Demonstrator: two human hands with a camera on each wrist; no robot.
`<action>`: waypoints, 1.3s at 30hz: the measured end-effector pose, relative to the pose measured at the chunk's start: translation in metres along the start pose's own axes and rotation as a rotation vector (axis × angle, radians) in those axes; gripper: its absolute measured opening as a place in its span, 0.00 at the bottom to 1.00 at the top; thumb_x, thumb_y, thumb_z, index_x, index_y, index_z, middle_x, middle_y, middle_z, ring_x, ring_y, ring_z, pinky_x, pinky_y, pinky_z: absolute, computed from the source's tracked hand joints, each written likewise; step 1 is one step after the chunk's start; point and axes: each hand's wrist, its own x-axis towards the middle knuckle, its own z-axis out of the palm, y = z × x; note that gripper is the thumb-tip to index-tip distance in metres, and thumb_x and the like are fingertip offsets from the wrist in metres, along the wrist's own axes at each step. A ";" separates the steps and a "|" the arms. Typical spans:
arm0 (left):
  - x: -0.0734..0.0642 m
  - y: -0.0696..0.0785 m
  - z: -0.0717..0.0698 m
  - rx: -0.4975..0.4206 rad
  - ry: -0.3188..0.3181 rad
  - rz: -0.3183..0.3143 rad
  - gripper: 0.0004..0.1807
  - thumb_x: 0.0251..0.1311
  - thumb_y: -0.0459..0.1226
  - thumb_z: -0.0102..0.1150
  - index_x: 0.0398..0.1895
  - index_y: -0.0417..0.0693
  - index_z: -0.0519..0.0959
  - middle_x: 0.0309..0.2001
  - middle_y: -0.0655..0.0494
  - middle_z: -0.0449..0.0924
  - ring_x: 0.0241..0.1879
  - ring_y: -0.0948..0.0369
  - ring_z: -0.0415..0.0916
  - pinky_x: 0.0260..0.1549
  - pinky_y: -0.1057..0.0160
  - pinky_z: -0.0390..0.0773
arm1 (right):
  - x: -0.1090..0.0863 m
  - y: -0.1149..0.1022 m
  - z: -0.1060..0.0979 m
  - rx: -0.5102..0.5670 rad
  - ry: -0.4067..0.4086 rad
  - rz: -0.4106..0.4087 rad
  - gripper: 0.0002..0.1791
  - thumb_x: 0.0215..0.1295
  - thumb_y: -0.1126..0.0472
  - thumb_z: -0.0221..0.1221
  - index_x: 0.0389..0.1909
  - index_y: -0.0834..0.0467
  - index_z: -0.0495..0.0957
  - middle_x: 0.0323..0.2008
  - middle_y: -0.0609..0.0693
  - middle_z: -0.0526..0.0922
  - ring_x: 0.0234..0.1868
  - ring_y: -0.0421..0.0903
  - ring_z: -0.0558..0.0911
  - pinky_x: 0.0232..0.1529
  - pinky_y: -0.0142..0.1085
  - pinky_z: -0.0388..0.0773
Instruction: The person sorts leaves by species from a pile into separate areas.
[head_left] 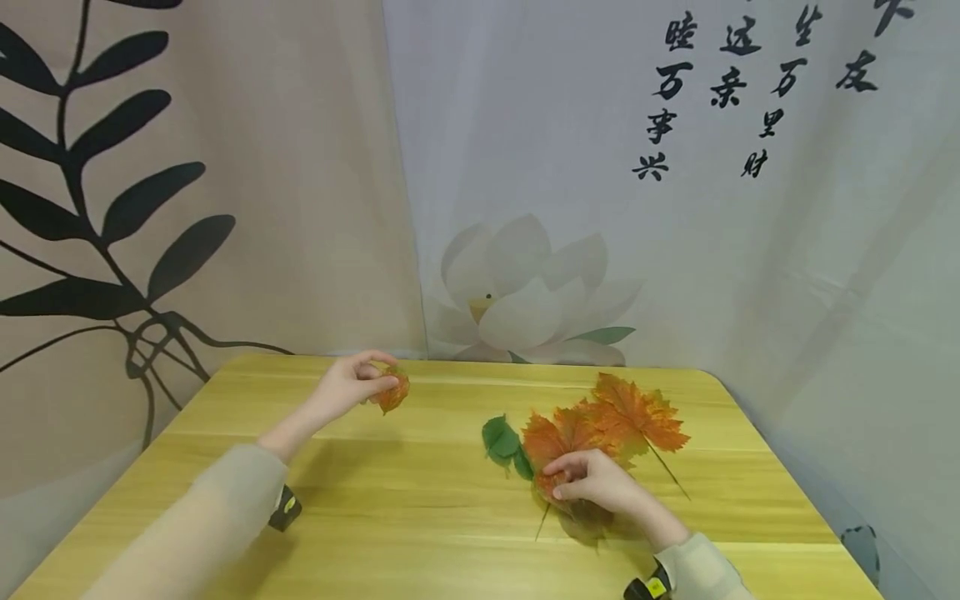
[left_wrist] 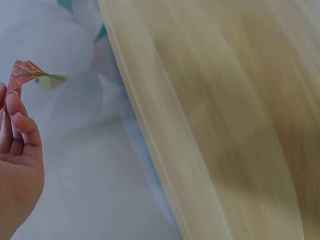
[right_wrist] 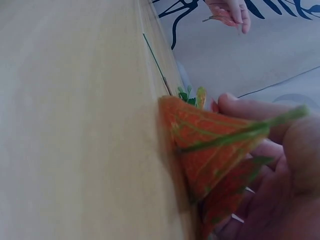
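Above the far left part of the table, my left hand (head_left: 349,388) pinches a small orange-red leaf (head_left: 393,392) between thumb and fingers. In the left wrist view this leaf (left_wrist: 25,74) looks folded, its short green stem pointing right. My right hand (head_left: 603,485) holds another small orange-red leaf (head_left: 551,484) low over the table, at the near side of larger orange maple leaves (head_left: 636,414). The right wrist view shows this leaf (right_wrist: 215,132) with pale veins and a thick green stem. Beneath it a second red-orange leaf surface (right_wrist: 231,195) partly shows, overlapped by the fingers.
Two green leaves (head_left: 500,437) lie left of the orange maple leaves. A thin stem (head_left: 667,473) runs toward the near right. Everything lies on a yellow wood-grain table (head_left: 420,533); a printed curtain (head_left: 315,192) hangs behind its back edge. Both wrists carry a black device.
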 end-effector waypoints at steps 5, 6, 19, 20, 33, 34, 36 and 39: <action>0.009 -0.016 -0.023 0.064 0.067 -0.008 0.17 0.62 0.43 0.64 0.50 0.43 0.80 0.29 0.51 0.83 0.25 0.56 0.76 0.23 0.63 0.76 | 0.000 0.001 -0.002 0.009 0.014 0.010 0.17 0.60 0.64 0.66 0.49 0.64 0.81 0.27 0.50 0.80 0.27 0.42 0.76 0.30 0.35 0.79; 0.010 -0.019 -0.028 0.077 0.080 -0.013 0.17 0.62 0.43 0.64 0.49 0.42 0.81 0.29 0.51 0.83 0.26 0.56 0.77 0.24 0.63 0.76 | 0.001 0.001 -0.002 0.010 0.016 0.011 0.17 0.60 0.64 0.66 0.49 0.64 0.82 0.27 0.50 0.80 0.27 0.42 0.76 0.30 0.35 0.78; 0.022 -0.059 -0.054 0.159 0.002 -0.139 0.20 0.65 0.43 0.61 0.54 0.38 0.79 0.41 0.48 0.82 0.41 0.52 0.77 0.42 0.50 0.77 | 0.000 0.002 -0.006 0.025 0.018 0.005 0.17 0.60 0.64 0.66 0.50 0.64 0.82 0.29 0.51 0.82 0.28 0.41 0.78 0.30 0.35 0.79; 0.023 -0.062 -0.053 0.156 -0.017 -0.142 0.21 0.65 0.43 0.61 0.55 0.38 0.78 0.41 0.48 0.81 0.43 0.51 0.77 0.45 0.48 0.76 | 0.001 0.002 -0.006 0.026 0.019 0.006 0.17 0.60 0.64 0.66 0.50 0.64 0.82 0.29 0.51 0.83 0.28 0.41 0.78 0.30 0.34 0.79; 0.036 -0.090 -0.048 0.131 -0.084 -0.126 0.19 0.66 0.37 0.59 0.55 0.33 0.77 0.50 0.40 0.79 0.51 0.46 0.74 0.54 0.44 0.71 | 0.001 -0.001 -0.005 0.033 0.019 0.018 0.17 0.60 0.64 0.66 0.50 0.64 0.81 0.31 0.53 0.84 0.28 0.43 0.79 0.29 0.34 0.79; 0.037 -0.091 -0.048 0.137 -0.085 -0.136 0.19 0.66 0.37 0.59 0.56 0.34 0.76 0.51 0.40 0.79 0.52 0.45 0.73 0.54 0.43 0.70 | 0.001 -0.001 -0.005 0.028 0.021 0.021 0.17 0.59 0.64 0.66 0.50 0.64 0.82 0.30 0.52 0.84 0.28 0.43 0.79 0.29 0.34 0.79; 0.040 -0.093 -0.047 0.153 -0.087 -0.138 0.20 0.66 0.37 0.59 0.56 0.33 0.76 0.51 0.38 0.78 0.53 0.43 0.73 0.54 0.43 0.70 | 0.000 0.000 -0.004 0.020 0.026 0.030 0.17 0.59 0.64 0.66 0.50 0.64 0.82 0.30 0.52 0.83 0.27 0.42 0.79 0.29 0.34 0.78; 0.046 -0.095 -0.043 0.166 -0.083 -0.116 0.19 0.67 0.36 0.58 0.56 0.33 0.76 0.51 0.38 0.78 0.53 0.43 0.73 0.53 0.44 0.71 | 0.000 0.002 -0.004 0.021 0.036 0.037 0.17 0.60 0.64 0.66 0.50 0.64 0.81 0.29 0.51 0.82 0.26 0.41 0.77 0.28 0.33 0.77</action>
